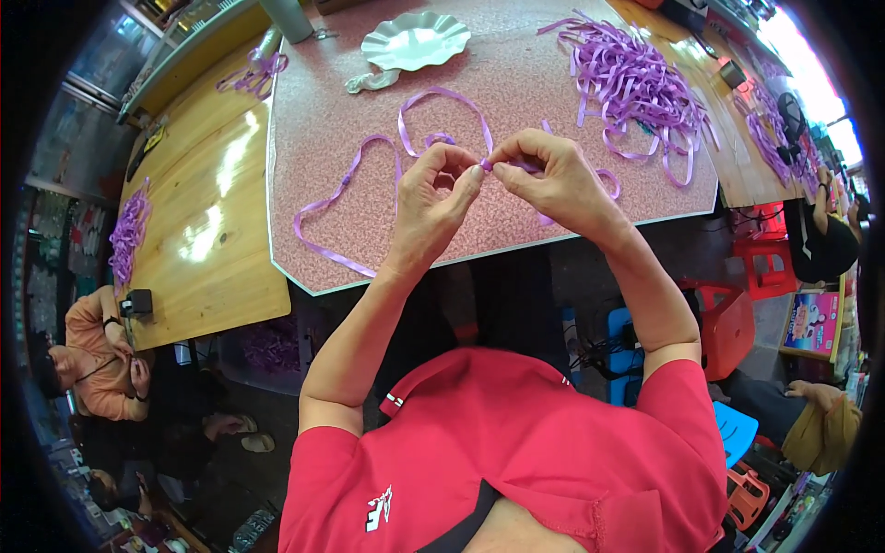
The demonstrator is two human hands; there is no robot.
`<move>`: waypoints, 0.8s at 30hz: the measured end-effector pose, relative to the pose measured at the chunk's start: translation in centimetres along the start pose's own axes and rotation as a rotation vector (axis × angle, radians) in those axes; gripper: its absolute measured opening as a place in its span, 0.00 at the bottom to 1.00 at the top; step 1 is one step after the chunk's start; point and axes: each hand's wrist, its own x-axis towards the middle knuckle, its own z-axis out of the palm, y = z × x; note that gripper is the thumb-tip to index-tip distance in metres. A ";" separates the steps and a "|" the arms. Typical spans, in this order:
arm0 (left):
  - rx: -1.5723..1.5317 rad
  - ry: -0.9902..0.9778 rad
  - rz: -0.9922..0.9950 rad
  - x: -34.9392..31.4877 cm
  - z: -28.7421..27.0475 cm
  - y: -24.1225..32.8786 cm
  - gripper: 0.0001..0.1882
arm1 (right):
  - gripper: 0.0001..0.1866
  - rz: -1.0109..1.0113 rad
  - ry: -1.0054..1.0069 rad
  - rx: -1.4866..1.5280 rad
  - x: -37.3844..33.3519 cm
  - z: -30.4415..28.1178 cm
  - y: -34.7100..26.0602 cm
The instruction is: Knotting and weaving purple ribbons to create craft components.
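Above the near part of a pink speckled table mat (516,88), my two hands meet over a purple ribbon (461,95). Thumb and forefinger of my left hand (431,203) pinch it close to a small knot-like bunch (486,165). My right hand (560,184) pinches the same ribbon just right of that bunch. One loop of it arches beyond my hands, and another long loop (318,205) lies to the left, hanging toward the mat's front edge. Short ends show beside my right fingers. Exactly how the strands cross between the fingertips is hidden.
A big heap of purple ribbons (636,78) lies at the right. A pale green scalloped dish (417,41) stands at the back. More ribbons (129,230) lie on the wooden table (198,184) at left, where a person (101,359) sits. Red stools (725,332) stand at right.
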 end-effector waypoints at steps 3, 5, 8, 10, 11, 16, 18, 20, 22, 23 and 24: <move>-0.056 -0.023 -0.045 -0.1 -0.1 -0.1 0.06 | 0.08 0.067 -0.001 0.018 -0.1 0.2 -0.6; -0.169 -0.014 -0.067 -0.1 -0.1 0.1 0.07 | 0.08 0.071 0.004 0.049 -0.2 0.2 -0.5; -0.192 -0.029 -0.062 -0.1 -0.2 0.0 0.07 | 0.08 0.126 -0.015 0.115 -0.3 -0.1 -1.2; -0.166 -0.027 -0.066 -0.2 -0.2 0.1 0.07 | 0.08 0.179 -0.035 0.151 -0.3 -0.2 -1.1; -0.142 -0.026 -0.068 -0.2 -0.2 0.2 0.07 | 0.08 0.135 -0.031 0.206 -0.2 -0.1 -0.4; -0.106 -0.034 -0.043 -0.3 0.0 0.2 0.07 | 0.08 0.071 -0.023 0.188 -0.2 0.0 0.1; -0.109 -0.032 -0.034 -0.3 0.0 0.2 0.07 | 0.08 0.082 -0.028 0.055 -0.2 -0.2 -0.5; -0.123 -0.043 -0.061 -0.4 0.0 0.3 0.07 | 0.08 0.074 -0.018 0.105 -0.2 -0.1 -0.8; -0.170 -0.049 -0.071 -0.3 -0.1 0.2 0.07 | 0.08 0.065 -0.009 0.154 -0.2 0.1 -0.9; -0.219 -0.057 -0.080 -0.3 -0.1 0.1 0.08 | 0.08 0.059 0.004 0.160 -0.3 0.2 -0.7; -0.220 -0.056 -0.080 -0.2 -0.1 0.1 0.08 | 0.07 0.053 0.017 0.166 -0.3 0.2 -0.7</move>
